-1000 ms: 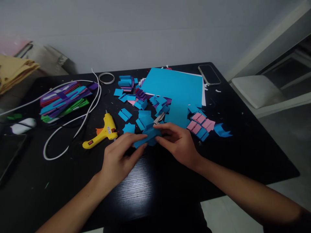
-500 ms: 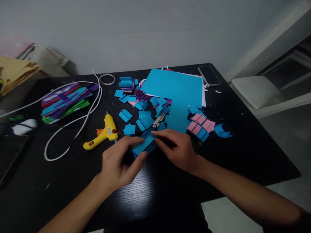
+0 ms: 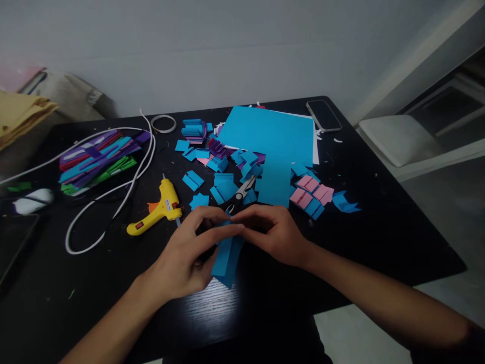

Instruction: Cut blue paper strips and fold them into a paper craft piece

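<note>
Between my two hands is a folded blue paper strip (image 3: 223,258), its lower end hanging toward the table's front. My left hand (image 3: 189,247) has its fingers closed around the strip's left side and upper end. The fingertips of my right hand (image 3: 275,232) pinch the strip's upper end, meeting the left fingers there. Just beyond the fingertips lie scissors (image 3: 244,189) with dark handles, partly hidden by my hands. Folded blue paper pieces (image 3: 225,187) surround the scissors. A blue paper sheet (image 3: 275,177) reaches close to my right hand.
On the black table (image 3: 132,273), a yellow glue gun (image 3: 159,207) lies left of my hands, near a white cable (image 3: 70,232). Bundled coloured strips (image 3: 98,156) are farther left. Pink folded pieces (image 3: 310,189) sit to the right, and a phone (image 3: 324,115) at the back right.
The blue strip has turned from slanting across to pointing toward me. My left fingers have moved up to its upper end, beside the right fingertips. The view has shifted slightly.
</note>
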Demonstrator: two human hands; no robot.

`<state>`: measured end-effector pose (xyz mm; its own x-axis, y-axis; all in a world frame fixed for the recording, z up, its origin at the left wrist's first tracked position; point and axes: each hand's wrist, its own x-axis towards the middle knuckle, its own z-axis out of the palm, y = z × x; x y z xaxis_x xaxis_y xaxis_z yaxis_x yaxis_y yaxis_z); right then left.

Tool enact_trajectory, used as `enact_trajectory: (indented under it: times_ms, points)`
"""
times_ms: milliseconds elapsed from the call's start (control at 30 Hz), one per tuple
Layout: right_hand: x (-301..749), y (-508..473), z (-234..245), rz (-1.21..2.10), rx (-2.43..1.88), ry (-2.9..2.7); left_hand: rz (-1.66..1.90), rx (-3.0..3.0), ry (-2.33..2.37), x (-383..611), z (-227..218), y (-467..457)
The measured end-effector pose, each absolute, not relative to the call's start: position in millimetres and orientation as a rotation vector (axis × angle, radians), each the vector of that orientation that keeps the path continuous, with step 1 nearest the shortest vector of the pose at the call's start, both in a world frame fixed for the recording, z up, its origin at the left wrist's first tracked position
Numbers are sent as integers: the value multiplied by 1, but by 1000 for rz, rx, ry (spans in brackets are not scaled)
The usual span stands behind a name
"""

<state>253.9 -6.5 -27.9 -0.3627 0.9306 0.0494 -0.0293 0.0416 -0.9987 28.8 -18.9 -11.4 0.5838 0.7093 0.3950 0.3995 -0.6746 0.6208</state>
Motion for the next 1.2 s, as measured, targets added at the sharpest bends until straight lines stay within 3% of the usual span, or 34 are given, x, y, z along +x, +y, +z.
enact_trajectory:
  times_ms: [1200]
  points:
    - [250, -6, -25, 1518, -1058, -1393, 941, 2458, 1110, 29, -17, -22]
